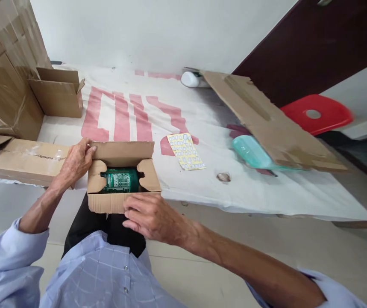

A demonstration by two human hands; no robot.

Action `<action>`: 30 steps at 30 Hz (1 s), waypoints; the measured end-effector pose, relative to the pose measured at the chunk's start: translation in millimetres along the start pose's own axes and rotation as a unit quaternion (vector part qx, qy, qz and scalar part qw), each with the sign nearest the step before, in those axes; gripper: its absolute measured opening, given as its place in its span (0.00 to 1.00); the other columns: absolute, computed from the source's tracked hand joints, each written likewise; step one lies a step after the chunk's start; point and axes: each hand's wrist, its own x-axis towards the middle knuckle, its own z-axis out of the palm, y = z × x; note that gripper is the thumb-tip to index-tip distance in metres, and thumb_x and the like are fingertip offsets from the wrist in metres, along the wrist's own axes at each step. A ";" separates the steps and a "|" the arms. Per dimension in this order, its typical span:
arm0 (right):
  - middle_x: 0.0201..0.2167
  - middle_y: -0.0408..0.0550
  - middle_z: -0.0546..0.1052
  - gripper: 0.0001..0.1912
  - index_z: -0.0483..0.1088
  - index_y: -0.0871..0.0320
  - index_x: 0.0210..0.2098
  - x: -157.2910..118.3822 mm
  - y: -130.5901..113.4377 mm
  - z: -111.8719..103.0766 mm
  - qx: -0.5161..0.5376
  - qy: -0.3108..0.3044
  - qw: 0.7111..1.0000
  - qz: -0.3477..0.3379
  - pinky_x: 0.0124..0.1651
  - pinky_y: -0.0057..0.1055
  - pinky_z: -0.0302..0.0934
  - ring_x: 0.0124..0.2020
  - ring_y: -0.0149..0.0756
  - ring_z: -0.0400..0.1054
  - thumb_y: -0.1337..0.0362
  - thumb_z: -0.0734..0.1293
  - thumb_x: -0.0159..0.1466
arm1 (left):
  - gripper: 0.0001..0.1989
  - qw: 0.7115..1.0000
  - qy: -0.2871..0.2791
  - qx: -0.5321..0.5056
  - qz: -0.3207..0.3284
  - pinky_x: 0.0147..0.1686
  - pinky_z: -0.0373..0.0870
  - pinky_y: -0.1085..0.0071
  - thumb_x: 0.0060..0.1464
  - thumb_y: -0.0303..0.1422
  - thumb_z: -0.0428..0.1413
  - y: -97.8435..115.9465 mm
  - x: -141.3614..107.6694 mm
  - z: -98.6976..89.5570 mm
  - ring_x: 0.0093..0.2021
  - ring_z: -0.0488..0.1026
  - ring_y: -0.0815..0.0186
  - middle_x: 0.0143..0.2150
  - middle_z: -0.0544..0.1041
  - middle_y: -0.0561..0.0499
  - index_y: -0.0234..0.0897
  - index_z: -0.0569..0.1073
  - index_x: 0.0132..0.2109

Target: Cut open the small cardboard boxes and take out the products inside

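Pinching its back flap (122,153), the left hand (78,159) holds a carton (153,176) with a green container (121,180) inside at the table's (266,197) near edge; the right hand (154,218), half-curled, touches its front flap (106,203), grip unclear.

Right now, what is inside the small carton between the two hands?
A green, printed container shows inside the carton. Side flaps cover the interior's ends; what lies beneath the container is hidden.

Left hand (78,161) at far left corner of open box (151,174) | right hand (154,218) touching its near flap (106,204) | green can (122,180) inside | sticker sheet (186,152) right | red stool (327,113) far right
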 end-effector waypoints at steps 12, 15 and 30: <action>0.72 0.61 0.74 0.30 0.68 0.53 0.73 15.3 92.0 46.2 -0.062 -0.150 0.975 0.150 0.70 0.51 0.70 0.74 0.59 0.68 0.56 0.68 0.74 | 0.24 0.989 0.017 -0.135 0.058 0.59 0.80 0.53 0.69 0.37 0.56 -6.5 -53.0 17.1 0.62 0.78 0.51 0.65 0.76 0.39 0.41 0.68 0.69; 0.70 0.65 0.75 0.33 0.68 0.56 0.74 17.2 104.2 59.7 -0.065 -0.194 0.968 0.145 0.68 0.55 0.70 0.71 0.63 0.70 0.56 0.67 0.72 | 0.29 0.985 -0.024 -0.143 0.090 0.72 0.72 0.50 0.63 0.45 0.65 -11.4 -64.4 26.2 0.72 0.71 0.46 0.70 0.71 0.37 0.40 0.72 0.67; 0.61 0.60 0.82 0.32 0.74 0.54 0.68 28.2 91.8 14.8 -0.078 -0.112 0.983 0.121 0.62 0.54 0.74 0.62 0.63 0.77 0.53 0.70 0.65 | 0.72 0.987 -0.061 -0.130 0.068 0.80 0.60 0.48 0.42 0.55 0.77 -18.7 -56.9 28.9 0.81 0.55 0.33 0.80 0.53 0.29 0.34 0.50 0.84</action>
